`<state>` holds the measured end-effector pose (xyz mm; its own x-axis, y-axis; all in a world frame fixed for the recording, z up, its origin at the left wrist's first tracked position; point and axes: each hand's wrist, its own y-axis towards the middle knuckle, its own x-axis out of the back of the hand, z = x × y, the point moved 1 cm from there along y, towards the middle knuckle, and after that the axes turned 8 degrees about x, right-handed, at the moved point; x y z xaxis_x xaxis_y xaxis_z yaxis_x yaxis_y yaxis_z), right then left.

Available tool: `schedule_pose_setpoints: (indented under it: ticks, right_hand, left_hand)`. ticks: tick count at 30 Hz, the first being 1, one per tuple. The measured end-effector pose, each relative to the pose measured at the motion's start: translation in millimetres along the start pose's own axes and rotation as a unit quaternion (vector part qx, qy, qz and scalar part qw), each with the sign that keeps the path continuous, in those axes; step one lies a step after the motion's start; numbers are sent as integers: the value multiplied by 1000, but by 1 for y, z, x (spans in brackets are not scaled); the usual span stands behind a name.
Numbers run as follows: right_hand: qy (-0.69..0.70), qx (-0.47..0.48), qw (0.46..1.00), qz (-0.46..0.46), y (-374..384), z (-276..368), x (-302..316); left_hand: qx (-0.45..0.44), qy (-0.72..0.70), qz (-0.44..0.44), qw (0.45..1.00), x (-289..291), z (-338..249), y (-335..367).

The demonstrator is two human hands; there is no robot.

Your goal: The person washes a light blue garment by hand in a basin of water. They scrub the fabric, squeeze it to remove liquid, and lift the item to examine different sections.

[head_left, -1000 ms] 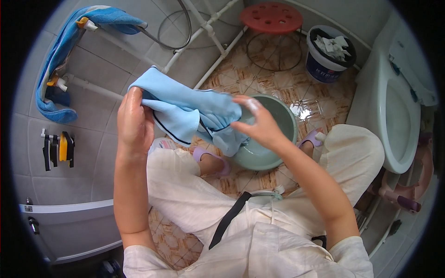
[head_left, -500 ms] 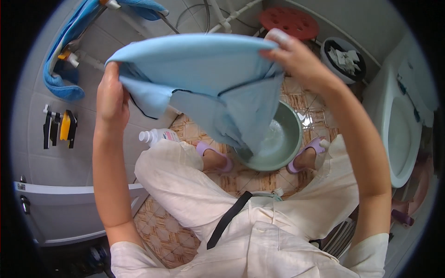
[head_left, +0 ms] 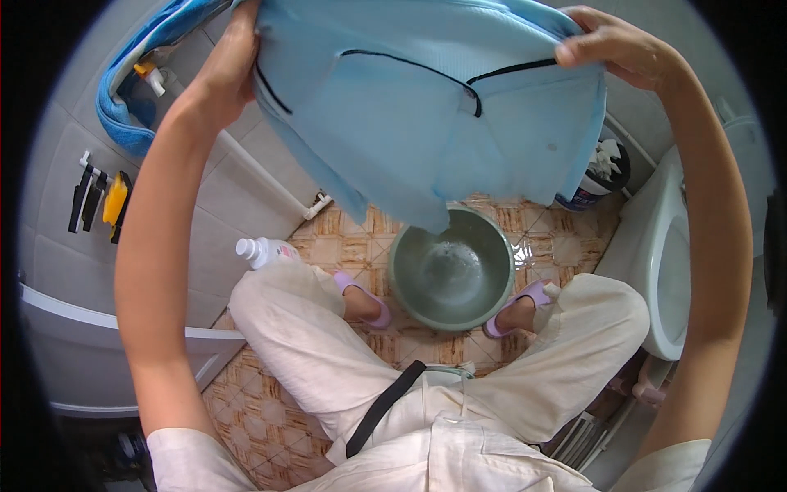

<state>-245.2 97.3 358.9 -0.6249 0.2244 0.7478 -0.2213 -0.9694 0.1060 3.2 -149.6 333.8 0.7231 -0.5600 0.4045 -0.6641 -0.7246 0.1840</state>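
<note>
A light blue garment with dark trim (head_left: 402, 123) hangs spread between my raised hands. My left hand (head_left: 234, 61) is closed on its upper left edge. At the upper right, my right hand (head_left: 611, 45) grips the other side, thumb pressed on the cloth. The lower hem dangles over a round green basin (head_left: 451, 275) that stands on the floor between my feet. Inside the basin is some water with a little foam. The garment's top runs out of the picture.
A white bottle (head_left: 264, 251) stands beside my left knee. The toilet (head_left: 668, 271) is at the right, with a waste bin (head_left: 586, 190) of paper behind it. A blue towel (head_left: 115, 107) and brushes (head_left: 116, 201) hang on the left wall. Pipes run along the wall.
Both hands have lifted and moved apart, raising the garment and stretching it wider. More of its dark trim shows, and the basin below is less covered.
</note>
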Motion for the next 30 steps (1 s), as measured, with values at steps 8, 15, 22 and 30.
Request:
schedule_pose_setpoints:
  ticks: [8,15,22,30]
  right_hand:
    - [-85,-9,996,-28,-9,-29,-3]
    - [84,-7,973,-214,-12,-58,7]
    - [173,33,984,-23,-23,17,-2]
    - [-166,-121,976,73,-23,24,8]
  left_hand:
    - [-26,80,32,996,11,-22,7]
    - [-72,179,30,981,33,-5,21]
    - [-115,265,27,957,57,16,40]
    - [-136,275,9,952,67,23,49]
